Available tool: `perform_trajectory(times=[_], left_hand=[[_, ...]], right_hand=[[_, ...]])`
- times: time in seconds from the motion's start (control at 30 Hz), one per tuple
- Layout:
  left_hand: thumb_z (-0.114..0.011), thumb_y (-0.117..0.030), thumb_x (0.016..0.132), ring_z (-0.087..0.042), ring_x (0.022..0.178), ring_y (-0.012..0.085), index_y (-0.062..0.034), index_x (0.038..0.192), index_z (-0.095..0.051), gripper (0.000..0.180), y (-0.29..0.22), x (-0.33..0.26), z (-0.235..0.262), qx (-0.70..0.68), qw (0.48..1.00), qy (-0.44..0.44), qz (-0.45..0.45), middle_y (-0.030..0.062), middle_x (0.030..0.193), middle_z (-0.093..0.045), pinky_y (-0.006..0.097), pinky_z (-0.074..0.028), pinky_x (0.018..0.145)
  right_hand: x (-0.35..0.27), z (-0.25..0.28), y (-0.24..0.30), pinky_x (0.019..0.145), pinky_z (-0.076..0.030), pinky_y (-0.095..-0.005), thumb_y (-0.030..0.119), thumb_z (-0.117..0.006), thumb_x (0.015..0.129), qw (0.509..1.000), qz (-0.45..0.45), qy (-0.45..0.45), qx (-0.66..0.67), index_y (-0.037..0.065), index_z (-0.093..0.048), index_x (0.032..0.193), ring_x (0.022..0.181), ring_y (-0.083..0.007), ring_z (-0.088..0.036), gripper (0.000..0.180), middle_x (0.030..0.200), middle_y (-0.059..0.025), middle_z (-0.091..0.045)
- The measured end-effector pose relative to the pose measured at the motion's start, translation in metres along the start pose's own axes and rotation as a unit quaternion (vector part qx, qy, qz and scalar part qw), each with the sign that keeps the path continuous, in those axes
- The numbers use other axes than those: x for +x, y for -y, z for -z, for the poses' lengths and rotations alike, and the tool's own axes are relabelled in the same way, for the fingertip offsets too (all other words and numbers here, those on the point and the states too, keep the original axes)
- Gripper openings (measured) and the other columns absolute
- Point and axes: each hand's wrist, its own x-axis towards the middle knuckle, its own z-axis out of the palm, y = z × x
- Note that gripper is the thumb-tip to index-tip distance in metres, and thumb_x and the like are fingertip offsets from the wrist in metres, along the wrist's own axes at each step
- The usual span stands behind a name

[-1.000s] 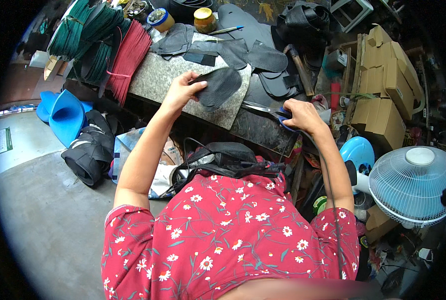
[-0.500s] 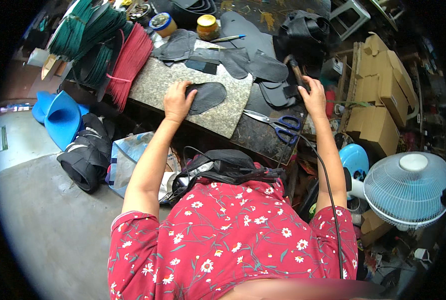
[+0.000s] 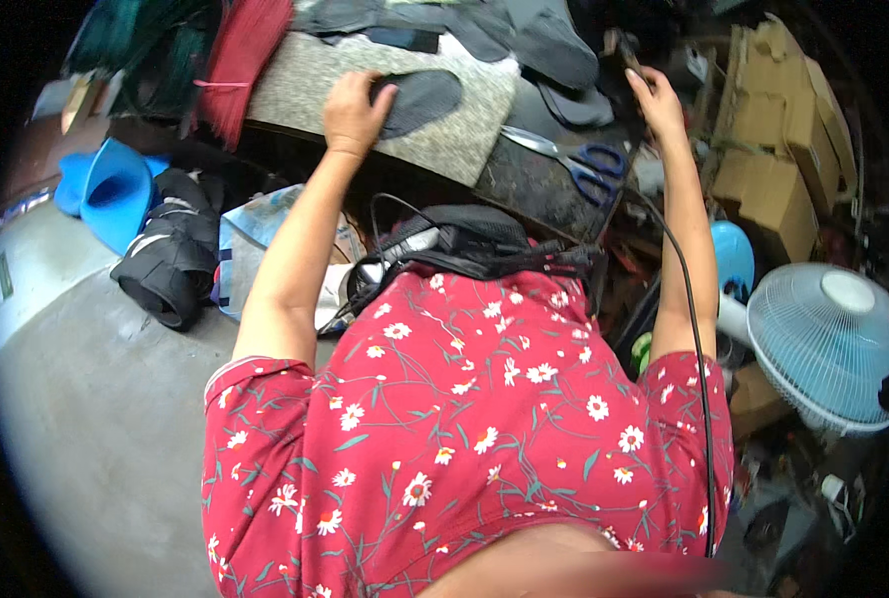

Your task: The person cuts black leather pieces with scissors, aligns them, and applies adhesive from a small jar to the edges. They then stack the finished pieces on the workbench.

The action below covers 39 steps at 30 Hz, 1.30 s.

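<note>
A black sole-shaped piece (image 3: 424, 102) lies flat on a speckled stone slab (image 3: 444, 154). My left hand (image 3: 353, 112) grips its left end, thumb over the edge. On the right, my right hand (image 3: 660, 103) closes its fingers around the handle of what looks like a hammer (image 3: 623, 52) with a brown wooden handle. Blur makes its head hard to make out. Between my hands, blue-handled scissors (image 3: 584, 162) lie partly spread on the dark bench (image 3: 524, 184). More dark sole-shaped pieces (image 3: 556, 55) overlap beyond them.
Bundles of red strips (image 3: 245, 70) and dark green strips (image 3: 145, 60) stand at the left. A blue curved object (image 3: 115, 194) and a black roll (image 3: 170, 264) sit below. Cardboard boxes (image 3: 768, 149) and a fan (image 3: 821, 339) are at the right. A black cable (image 3: 689, 289) runs along my right arm.
The view has tilted, so the bench sits higher in the picture and the jars at its back have left it. Both hands stay at about the same places on the bench.
</note>
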Motion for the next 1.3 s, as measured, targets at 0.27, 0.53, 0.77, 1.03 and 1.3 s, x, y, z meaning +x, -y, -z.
perform_trajectory(times=[0.27,0.53,0.77,1.03,1.3], left_hand=[[-0.069,-0.033,0.082,-0.060,0.090,0.0306,-0.0079,0.101,-0.062,0.032,0.000,-0.002,0.000,0.009,0.999,0.035,0.015,0.0106,0.095,-0.062,0.039,-0.049,0.079],[-0.073,-0.031,0.077,-0.059,0.084,0.0295,-0.0104,0.094,-0.062,0.029,-0.003,-0.001,0.003,-0.011,1.000,0.001,0.012,0.0086,0.085,-0.059,0.040,-0.048,0.074],[-0.070,-0.019,0.083,-0.066,0.068,0.0252,-0.0060,0.109,-0.052,0.034,-0.023,0.017,0.014,-0.222,0.902,0.152,0.339,0.0114,0.084,-0.064,0.037,-0.052,0.058],[-0.064,-0.010,0.085,-0.067,0.082,0.0324,-0.0087,0.115,-0.054,0.031,-0.047,0.006,0.036,-0.015,0.946,0.291,0.143,0.0145,0.108,-0.064,0.042,-0.055,0.073],[-0.062,-0.027,0.086,-0.049,0.120,0.0261,-0.0213,0.126,-0.059,0.040,-0.045,-0.008,0.016,0.068,0.970,0.175,-0.156,0.0042,0.132,-0.055,0.043,-0.036,0.102]], right_hand=[[-0.132,0.087,-0.013,0.046,-0.035,-0.0218,0.027,-0.059,0.094,0.970,-0.038,-0.020,0.239,0.005,-0.050,0.132,0.052,-0.0062,-0.044,0.045,0.072,0.0005,-0.055],[-0.297,0.142,-0.026,0.060,-0.049,-0.0283,0.017,-0.064,0.088,0.936,-0.250,0.242,0.059,-0.002,-0.055,0.125,0.072,-0.0146,-0.060,0.042,0.081,-0.0085,-0.064],[-0.292,0.085,0.026,0.053,-0.042,-0.0224,0.025,-0.053,0.095,0.864,-0.157,0.290,0.380,0.001,-0.050,0.125,0.058,-0.0096,-0.051,0.039,0.071,-0.0014,-0.054],[-0.199,0.003,0.089,0.053,-0.044,-0.0210,0.030,-0.047,0.100,0.830,-0.045,0.286,0.477,0.006,-0.049,0.122,0.056,-0.0089,-0.053,0.032,0.073,-0.0031,-0.057],[-0.165,-0.049,0.106,0.070,-0.051,-0.0348,0.034,-0.055,0.094,0.981,0.186,0.050,0.034,0.019,-0.061,0.120,0.083,-0.0273,-0.067,0.030,0.098,-0.0081,-0.069]])
